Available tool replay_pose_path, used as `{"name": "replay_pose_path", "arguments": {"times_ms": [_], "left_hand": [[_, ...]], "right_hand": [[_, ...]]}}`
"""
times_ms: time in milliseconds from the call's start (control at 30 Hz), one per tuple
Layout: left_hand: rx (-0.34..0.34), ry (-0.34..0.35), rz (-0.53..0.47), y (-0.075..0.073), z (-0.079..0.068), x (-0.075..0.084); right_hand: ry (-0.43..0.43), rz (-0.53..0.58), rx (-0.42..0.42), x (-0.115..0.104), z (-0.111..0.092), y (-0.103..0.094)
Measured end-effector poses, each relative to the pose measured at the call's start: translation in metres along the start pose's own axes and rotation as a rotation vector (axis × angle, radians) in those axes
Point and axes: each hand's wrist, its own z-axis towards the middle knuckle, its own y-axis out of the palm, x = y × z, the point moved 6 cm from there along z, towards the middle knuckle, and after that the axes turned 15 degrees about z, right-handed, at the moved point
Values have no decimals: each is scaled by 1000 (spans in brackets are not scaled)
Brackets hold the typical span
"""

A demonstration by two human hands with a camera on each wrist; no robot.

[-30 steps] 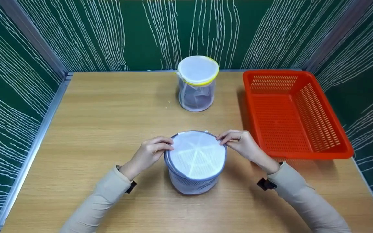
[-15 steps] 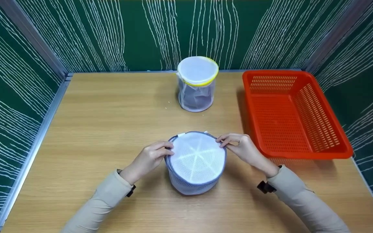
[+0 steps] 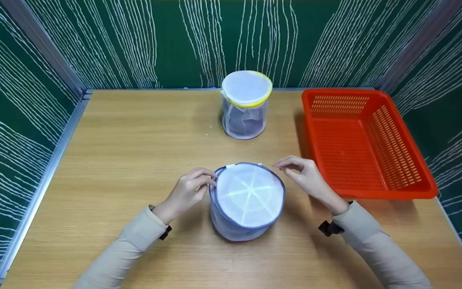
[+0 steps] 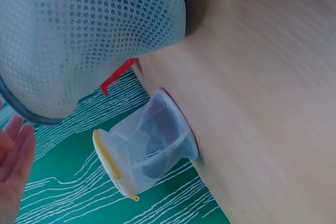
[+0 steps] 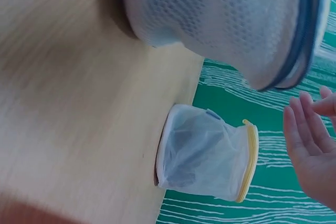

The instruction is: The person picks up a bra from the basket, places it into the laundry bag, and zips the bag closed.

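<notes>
A round white mesh laundry bag (image 3: 251, 196) with a grey-blue rim stands upright on the table, its lid facing up. My left hand (image 3: 191, 190) is at the left of its rim, fingers loosely bent with a gap between thumb and forefinger. In the left wrist view the fingers (image 4: 20, 156) lie just by the rim; whether they touch it is unclear. My right hand (image 3: 301, 176) hovers off the rim's right side, holding nothing, and its loose fingers (image 5: 310, 124) are apart from the bag in the right wrist view.
Behind stands a smaller see-through mesh bag (image 3: 245, 108) with a yellow zip edge and something dark inside. A red plastic basket (image 3: 379, 194) sits at the right of the wooden table (image 3: 142, 132). Green walls (image 3: 175, 48) with white lines surround it.
My right hand has let go of the rim and moved up and right. The left fingers have loosened at the rim. The mesh laundry bag's top has shifted slightly right.
</notes>
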Motion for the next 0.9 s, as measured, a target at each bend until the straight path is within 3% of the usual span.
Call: {"name": "replay_pose_path", "arguments": {"times_ms": [133, 233, 467, 600, 900], "left_hand": [[-14, -116, -9, 3, 12, -12], [-60, -226, -51, 9, 22, -24], [-309, -462, -200, 36, 40, -44], [-445, -524, -255, 52, 45, -48], [-724, -601, -326, 77, 46, -50]], "right_hand": [[87, 14, 39, 3, 7, -6], [146, 18, 58, 8, 12, -10], [228, 38, 25, 34, 22, -15], [255, 24, 0, 52, 28, -18], [297, -4, -95, 67, 33, -12]]}}
